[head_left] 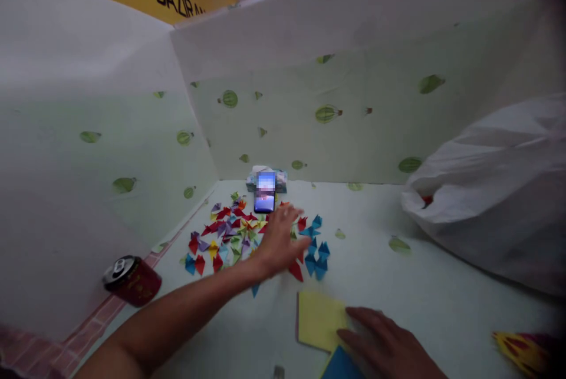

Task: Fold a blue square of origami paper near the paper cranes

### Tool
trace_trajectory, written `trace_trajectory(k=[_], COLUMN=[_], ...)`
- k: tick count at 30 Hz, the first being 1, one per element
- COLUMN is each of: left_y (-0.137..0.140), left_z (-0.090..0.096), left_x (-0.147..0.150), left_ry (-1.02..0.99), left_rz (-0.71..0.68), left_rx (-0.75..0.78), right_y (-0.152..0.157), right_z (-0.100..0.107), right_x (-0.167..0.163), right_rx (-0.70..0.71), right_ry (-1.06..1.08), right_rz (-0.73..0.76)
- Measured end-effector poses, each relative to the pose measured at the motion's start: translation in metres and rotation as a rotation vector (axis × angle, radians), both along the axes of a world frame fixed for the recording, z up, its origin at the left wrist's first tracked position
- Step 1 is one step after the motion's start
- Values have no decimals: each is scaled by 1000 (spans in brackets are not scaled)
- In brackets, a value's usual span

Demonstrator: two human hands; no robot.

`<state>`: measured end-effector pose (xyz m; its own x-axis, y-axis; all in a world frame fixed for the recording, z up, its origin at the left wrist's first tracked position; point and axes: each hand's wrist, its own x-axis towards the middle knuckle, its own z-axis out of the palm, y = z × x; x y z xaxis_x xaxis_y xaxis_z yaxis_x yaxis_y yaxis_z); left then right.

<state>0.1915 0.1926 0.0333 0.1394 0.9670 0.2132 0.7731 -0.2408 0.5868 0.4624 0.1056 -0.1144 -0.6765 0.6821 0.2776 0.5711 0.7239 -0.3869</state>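
On our tabletop [375, 284], a can [139, 284] sits by the left edge, with paper squares [319, 323] before the folded papers [236, 223].

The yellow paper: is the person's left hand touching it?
No, the left hand is over the folded paper pieces, while the right hand is at the yellow paper.

My bare left forearm [194, 308] stretches up from the lower left toward the middle. Ahead of it, my left hand [280, 240] reaches out, back upward, its fingers [289, 212] loose and slightly blurred, the thumb [301, 245] spread to the right. My right hand [384, 340] sits nearer me, lower right, back upward, two extended fingers pointing left with a gap between them.
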Motion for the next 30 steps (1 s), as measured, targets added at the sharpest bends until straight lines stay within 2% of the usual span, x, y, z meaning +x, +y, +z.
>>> trace_trajectory(k=[1,3,5,6,9,12,14,16,19,20,25,27,30], left_y=[-26,-69,-98,-106,-114,-111,-109,-110,-114,-115,-115,-114,-113], left_z=[-2,-8,-18,-25,-50,-76,-85,-85,-73,-68,-52,-51,-51], left_x=[3,5,4,3,1,3,6,11,16,18,19,18,19], left_ry=[-54,-157,-212,-233,-198,-67,38,103,152,164,207,187,142], left_rz=[-124,-241,-338,-344,-372,-430,-485,-502,-505,-486,-426,-412,-392], left_rx=[-38,-136,-219,-227,-251,-241,-232,-242,-305,-316,-413,-399,-399], right_y=[-3,-7,-10,-10,-8,-6,-7,-10,-17,-19,-24,-24,-23], right_z=[-10,-27,-36,-36,-28,-14,-4,11,37,45,60,68,88], right_x=[-3,-10,-14,-14,-9,-4,-3,-4,-8,-9,-15,-19,-24], right_rx=[81,219,267,275,267,228,170,132,85,17,-152,-270,-373], right_ry=[-16,-20,-26,-20,-37,-82,-114,-112,-84,-105,-144,-200,-243], right_rz=[-5,34,66,63,66,-42,-86,-126,-163,-183,-357,-326,-292])
